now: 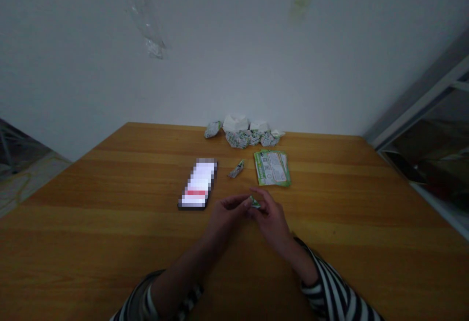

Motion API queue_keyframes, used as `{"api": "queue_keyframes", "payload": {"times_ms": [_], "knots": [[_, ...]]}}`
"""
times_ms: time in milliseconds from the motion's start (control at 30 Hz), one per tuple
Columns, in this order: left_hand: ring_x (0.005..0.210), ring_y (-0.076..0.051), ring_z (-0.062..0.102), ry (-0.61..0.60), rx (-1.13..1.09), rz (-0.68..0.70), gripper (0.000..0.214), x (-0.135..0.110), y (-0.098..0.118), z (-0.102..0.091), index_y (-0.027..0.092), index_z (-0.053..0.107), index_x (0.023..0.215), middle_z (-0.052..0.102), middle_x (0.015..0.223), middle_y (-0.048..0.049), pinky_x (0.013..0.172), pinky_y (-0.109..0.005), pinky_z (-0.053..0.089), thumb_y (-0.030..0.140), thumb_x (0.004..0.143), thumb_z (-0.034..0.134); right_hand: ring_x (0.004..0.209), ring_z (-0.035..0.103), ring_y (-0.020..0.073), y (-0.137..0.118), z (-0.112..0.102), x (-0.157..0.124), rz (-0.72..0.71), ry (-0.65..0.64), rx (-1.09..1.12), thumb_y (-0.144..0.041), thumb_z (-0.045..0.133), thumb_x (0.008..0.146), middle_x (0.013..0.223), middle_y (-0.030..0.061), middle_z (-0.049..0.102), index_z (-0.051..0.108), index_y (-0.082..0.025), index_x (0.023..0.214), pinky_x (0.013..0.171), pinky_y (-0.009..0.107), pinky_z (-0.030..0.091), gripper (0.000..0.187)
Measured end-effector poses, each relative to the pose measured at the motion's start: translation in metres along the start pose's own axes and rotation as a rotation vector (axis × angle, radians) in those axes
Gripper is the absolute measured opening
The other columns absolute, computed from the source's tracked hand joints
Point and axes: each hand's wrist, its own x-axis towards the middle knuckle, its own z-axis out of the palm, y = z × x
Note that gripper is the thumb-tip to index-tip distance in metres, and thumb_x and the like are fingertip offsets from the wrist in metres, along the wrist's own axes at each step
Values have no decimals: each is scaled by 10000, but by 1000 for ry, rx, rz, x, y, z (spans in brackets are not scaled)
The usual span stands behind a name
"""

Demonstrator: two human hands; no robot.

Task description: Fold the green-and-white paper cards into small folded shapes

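Observation:
Near the middle of the table, my left hand (226, 217) and my right hand (274, 219) meet around a small folded green-and-white wrapper (255, 203). Fingers of both hands pinch it, and they cover most of it. Just beyond the hands lies a narrow, twisted wrapper (237, 169) with similar print. Flat green-and-white printed packets (273, 168) rest in a stack to the right of it, a short way past my right hand. On the left, a phone (198, 184) with a lit, blurred-out screen lies face up, close to my left hand.
Crumpled printed wrappers and white paper wads (238, 131) sit along the table's back edge, with one more crumpled wrapper (213, 129) left of them. A pale wall (234, 76) rises behind the wooden table (110, 203). Shelving (421, 106) stands at the right.

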Motion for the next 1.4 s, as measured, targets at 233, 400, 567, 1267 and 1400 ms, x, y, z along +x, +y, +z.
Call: {"api": "queue_keyframes", "payload": {"times_ms": [233, 400, 567, 1267, 1400], "knots": [[625, -199, 664, -9, 59, 88, 161, 7, -13, -13, 129, 714, 731, 721, 702, -78, 610, -305, 508, 280, 693, 756, 764, 664, 183, 1, 3, -2, -22, -76, -29, -152, 599, 792, 928, 23, 712, 603, -255, 1150, 664, 288, 532, 372], [726, -187, 655, 134, 462, 325, 31, -1, 1, -7, 178, 736, 730, 715, 739, -45, 698, -288, 498, 188, 728, 707, 806, 671, 201, 3, 0, 2, -139, -103, -178, -179, 609, 805, 944, 33, 733, 689, -246, 1059, 723, 305, 518, 275], [741, -168, 631, 59, 692, 440, 112, -4, 9, -3, 190, 738, 807, 684, 787, -42, 671, -262, 490, 220, 813, 630, 681, 651, 174, 6, -4, 4, -113, -100, -101, -225, 567, 863, 783, 3, 732, 737, -232, 944, 621, 252, 487, 189], [734, -152, 610, 218, 592, 475, 162, -2, 10, -2, 165, 665, 781, 621, 784, -26, 649, -241, 489, 281, 854, 579, 757, 700, 195, -3, 4, 2, 44, 62, 418, -367, 659, 811, 865, 38, 753, 762, -219, 915, 737, 326, 576, 208], [788, -156, 581, 149, 713, 541, 157, -4, 10, -1, 167, 682, 773, 591, 825, -37, 692, -253, 468, 266, 850, 588, 672, 683, 170, 2, 4, 4, 78, 76, 367, -348, 735, 734, 759, 33, 741, 761, -194, 798, 635, 267, 568, 168]]}}
